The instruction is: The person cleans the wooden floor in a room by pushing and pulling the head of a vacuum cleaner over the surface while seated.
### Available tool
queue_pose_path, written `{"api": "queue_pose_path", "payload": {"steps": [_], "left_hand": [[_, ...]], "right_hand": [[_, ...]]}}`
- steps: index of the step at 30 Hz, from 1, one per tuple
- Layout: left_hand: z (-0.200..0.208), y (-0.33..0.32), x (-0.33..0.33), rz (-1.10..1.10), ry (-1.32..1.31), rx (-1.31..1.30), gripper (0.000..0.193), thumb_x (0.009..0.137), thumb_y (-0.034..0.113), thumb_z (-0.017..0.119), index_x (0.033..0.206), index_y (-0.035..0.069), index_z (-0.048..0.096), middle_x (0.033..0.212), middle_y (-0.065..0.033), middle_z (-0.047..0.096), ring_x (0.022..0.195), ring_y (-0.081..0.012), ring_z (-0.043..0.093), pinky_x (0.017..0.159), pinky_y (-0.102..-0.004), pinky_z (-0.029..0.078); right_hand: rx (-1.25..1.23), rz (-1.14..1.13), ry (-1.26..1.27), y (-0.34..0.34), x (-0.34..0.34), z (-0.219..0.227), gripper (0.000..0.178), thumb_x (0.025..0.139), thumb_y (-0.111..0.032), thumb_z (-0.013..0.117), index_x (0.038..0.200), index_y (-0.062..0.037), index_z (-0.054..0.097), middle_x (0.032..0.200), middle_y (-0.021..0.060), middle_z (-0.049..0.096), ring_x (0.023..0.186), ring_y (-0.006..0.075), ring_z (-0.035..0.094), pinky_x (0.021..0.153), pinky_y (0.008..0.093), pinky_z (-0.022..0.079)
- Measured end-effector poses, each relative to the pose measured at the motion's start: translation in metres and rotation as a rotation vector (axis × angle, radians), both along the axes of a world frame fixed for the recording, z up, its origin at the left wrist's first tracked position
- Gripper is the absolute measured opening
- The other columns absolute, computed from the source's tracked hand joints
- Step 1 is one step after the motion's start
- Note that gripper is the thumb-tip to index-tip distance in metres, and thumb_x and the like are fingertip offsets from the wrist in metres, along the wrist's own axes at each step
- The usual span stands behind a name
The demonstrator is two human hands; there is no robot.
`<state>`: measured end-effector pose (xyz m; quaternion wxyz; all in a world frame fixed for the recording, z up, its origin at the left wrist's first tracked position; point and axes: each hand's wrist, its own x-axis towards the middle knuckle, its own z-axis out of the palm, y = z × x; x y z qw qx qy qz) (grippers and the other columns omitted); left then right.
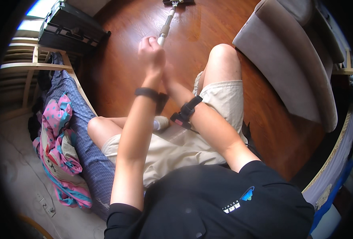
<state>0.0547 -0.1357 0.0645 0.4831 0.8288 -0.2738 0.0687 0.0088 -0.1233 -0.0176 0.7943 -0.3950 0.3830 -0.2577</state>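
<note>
Left fist: left hand (151, 51) closed, its fingers curled round what I take to be the upper length of the pole (165, 30); the pole comes out at the fist's right edge.
Pole's lie: it points away from the seated person over the wooden floor (122, 28), its long axis leaning a little to the right as it goes out; the fist is nearer to the far end than the other hand is.
Right hand: right hand (169, 75) tucked behind and just below the left one, nearer the body; whether its fingers are wrapped, spread or merely resting, I cannot tell from where I stand.
Bedside heap: pink-and-blue cloth (59, 115), well apart from the hands, its folds hiding whatever is underneath.
Near end of the pole: lost behind the hands, so I can't say how far it reaches back.
Shoe: pale shoe (161, 122) by the left wrist, partly covered by the forearm and its dark strap (146, 93).
Floor head: dark, wide foot (178, 2) of the pole, cut off at the upper edge, its type hard to make out.
Sofa side: grey-beige sofa (280, 51), clear of the pole, its far parts sinking into shadow.
</note>
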Motion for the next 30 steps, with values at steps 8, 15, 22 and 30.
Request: {"api": "queue_pose_path", "payload": {"steps": [8,15,22,30], "left_hand": [[-0.060,0.053,0.013,0.079,0.493,0.225,0.037,0.094,0.028,0.043,0.096,-0.004,0.063,0.083,-0.0160,0.066,0.077,-0.0265,0.063,0.072,-0.0383,0.049],[-0.059,0.067,0.019,-0.272,0.824,0.392,0.036,0.098,0.036,0.051,0.082,0.004,0.057,0.063,-0.0007,0.052,0.047,-0.0098,0.046,0.042,-0.0255,0.037],[-0.041,0.121,-0.027,-0.323,0.582,0.557,0.032,0.095,0.030,0.055,0.097,-0.002,0.057,0.065,-0.0024,0.053,0.051,-0.0117,0.050,0.047,-0.0289,0.043],[0.065,0.230,-0.081,-0.337,0.625,0.740,0.035,0.095,0.026,0.053,0.112,-0.004,0.058,0.092,-0.0259,0.065,0.088,-0.0397,0.064,0.078,-0.0422,0.049]], "right_hand": [[-0.031,0.126,0.221,-0.001,-0.010,0.020,0.054,0.099,-0.045,0.036,0.100,-0.0008,0.066,0.097,0.0123,0.066,0.091,0.0203,0.060,0.082,0.0362,0.045],[-0.023,0.145,0.266,-0.016,-0.012,0.007,0.054,0.097,-0.047,0.043,0.098,0.0011,0.067,0.094,0.0140,0.068,0.083,0.0223,0.064,0.074,0.0366,0.048],[0.065,0.066,0.245,-0.014,-0.001,-0.016,0.049,0.092,-0.042,0.052,0.075,0.0025,0.064,0.065,0.0121,0.063,0.057,0.0230,0.063,0.055,0.0398,0.049],[0.044,0.256,0.295,-0.001,0.003,-0.030,0.039,0.093,-0.033,0.054,0.099,0.0056,0.059,0.083,0.0164,0.065,0.065,0.0235,0.063,0.058,0.0360,0.051]]}}
